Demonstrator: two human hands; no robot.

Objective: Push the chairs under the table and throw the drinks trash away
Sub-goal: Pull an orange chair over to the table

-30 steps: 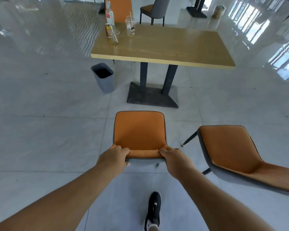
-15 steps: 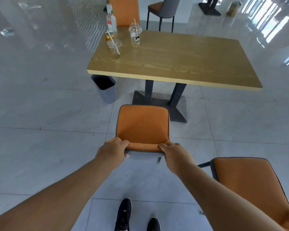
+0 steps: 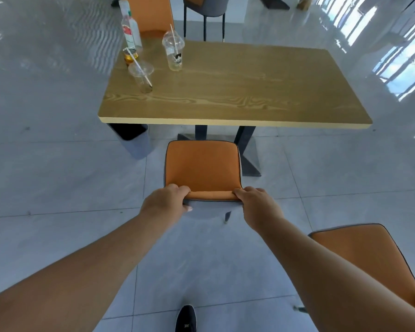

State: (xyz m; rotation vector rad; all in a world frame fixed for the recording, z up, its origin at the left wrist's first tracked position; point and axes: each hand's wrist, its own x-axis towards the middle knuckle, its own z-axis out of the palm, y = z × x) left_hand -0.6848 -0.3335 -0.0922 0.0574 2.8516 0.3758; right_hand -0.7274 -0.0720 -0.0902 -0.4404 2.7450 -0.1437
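Glossy grey floor tiles point(image 3: 58, 183) fill the head view, with bright window glare at the upper right. At upper centre stands the wooden table point(image 3: 237, 92) on a dark pedestal.

Just below the table's near edge, at centre frame, sits the chair point(image 3: 201, 168), its orange seat short of the tabletop and not yet under it. The left hand point(image 3: 165, 202) is clamped on the left end of the backrest top, fingers curled over the front and thumb behind; the right hand point(image 3: 256, 204) grips the right end the same way. That rail looks like the best hold: padded, so not slippery, and stiff enough to steer by. I judge the chair light to middling, and its thin legs should slide easily on so smooth a floor, perhaps with a scrape. A second chair point(image 3: 359, 255) waits at the lower right, well apart from the table.

Drinks trash is clustered at the table's upper left corner: a clear cup point(image 3: 141, 77) with a straw, seemingly near empty; a domed cup point(image 3: 174, 53) with a straw and a pale remnant at the bottom; a can point(image 3: 130, 55); and a clear bottle point(image 3: 130, 29) whose contents I cannot tell. All look light; the thin cups would crush or tip easily. A grey bin point(image 3: 135, 142) stands on the floor beneath the table's left corner, its inside dark and its contents not discernible.
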